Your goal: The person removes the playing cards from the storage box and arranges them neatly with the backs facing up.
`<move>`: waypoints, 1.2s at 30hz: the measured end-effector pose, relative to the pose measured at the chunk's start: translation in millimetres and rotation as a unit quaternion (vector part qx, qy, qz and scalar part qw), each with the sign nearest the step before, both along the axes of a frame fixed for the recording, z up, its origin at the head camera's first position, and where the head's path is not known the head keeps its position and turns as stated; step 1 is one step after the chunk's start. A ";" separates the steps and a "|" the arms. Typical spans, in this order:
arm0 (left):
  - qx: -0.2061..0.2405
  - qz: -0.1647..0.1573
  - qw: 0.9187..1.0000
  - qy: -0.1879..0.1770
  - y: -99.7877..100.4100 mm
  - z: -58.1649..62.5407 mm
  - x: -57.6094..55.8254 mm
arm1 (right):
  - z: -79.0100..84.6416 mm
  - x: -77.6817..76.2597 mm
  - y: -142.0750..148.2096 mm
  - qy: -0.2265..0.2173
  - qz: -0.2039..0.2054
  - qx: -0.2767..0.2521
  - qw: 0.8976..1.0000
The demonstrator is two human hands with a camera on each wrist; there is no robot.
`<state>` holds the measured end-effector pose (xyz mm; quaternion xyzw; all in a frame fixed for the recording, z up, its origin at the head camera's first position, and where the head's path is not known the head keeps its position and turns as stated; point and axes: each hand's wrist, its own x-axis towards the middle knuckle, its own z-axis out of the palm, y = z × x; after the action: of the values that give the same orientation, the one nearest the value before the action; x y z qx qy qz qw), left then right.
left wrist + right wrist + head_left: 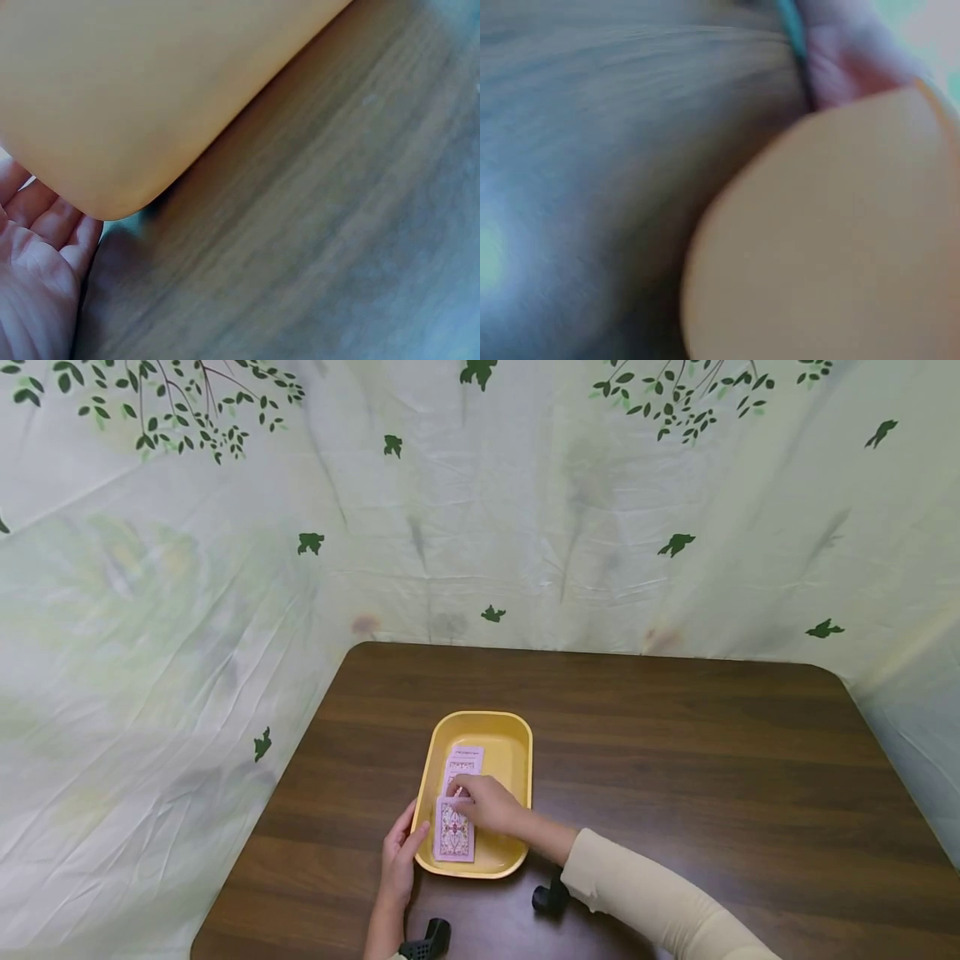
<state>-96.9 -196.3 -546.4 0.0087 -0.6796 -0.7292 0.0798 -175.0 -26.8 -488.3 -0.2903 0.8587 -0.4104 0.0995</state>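
Note:
A yellow tray [517,752] stands on the table, holding two pink cards with ornate printed backs. The nearer card [454,839] lies along the tray's left side, and the farther card [465,760] is partly hidden behind the right hand. My left hand [399,860] grips the tray's left rim, thumb over the edge and fingers outside; in the left wrist view its fingers lie against the tray's outer wall. Reaching across the tray, my right hand [491,803] pinches the top edge of the nearer card. The right wrist view is blurred and shows mostly the tray's outside.
The brown wooden table [675,760] extends around the tray, mostly to the right. A pale cloth [570,527] with leaf prints hangs behind and at the sides. Black wrist devices [551,897] sit at both wrists, near the tray's front.

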 end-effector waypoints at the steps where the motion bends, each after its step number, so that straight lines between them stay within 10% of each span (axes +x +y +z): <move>1: 0.000 0.000 1.000 0.001 -0.2 -0.5 -0.1 | 2.6 -3.8 2.6 -0.018 -0.010 -0.026 0.999; 8: 0.006 0.003 1.000 -0.004 0.1 -0.3 -0.6 | 29.7 -42.9 40.2 -0.122 -0.098 -0.171 0.973; 14: 0.007 0.004 1.000 -0.011 0.2 0.9 -0.2 | 41.8 -73.5 94.4 -0.134 -0.174 -0.183 0.958; 23: 0.010 0.001 1.000 -0.014 1.6 1.5 1.0 | 26.5 -91.4 151.7 -0.108 -0.224 -0.135 0.959; 29: 0.014 0.004 1.000 -0.015 0.4 0.2 1.1 | 5.6 -94.8 154.6 -0.079 -0.187 -0.057 0.978; 36: 0.014 -0.003 1.000 -0.004 1.1 -0.8 -1.1 | -10.9 -97.5 148.5 -0.089 -0.204 0.020 0.975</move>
<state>-98.0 -195.2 -547.1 0.0106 -0.6698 -0.7387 0.0746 -272.6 121.8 -499.2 -0.0692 0.8958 -0.4286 0.0955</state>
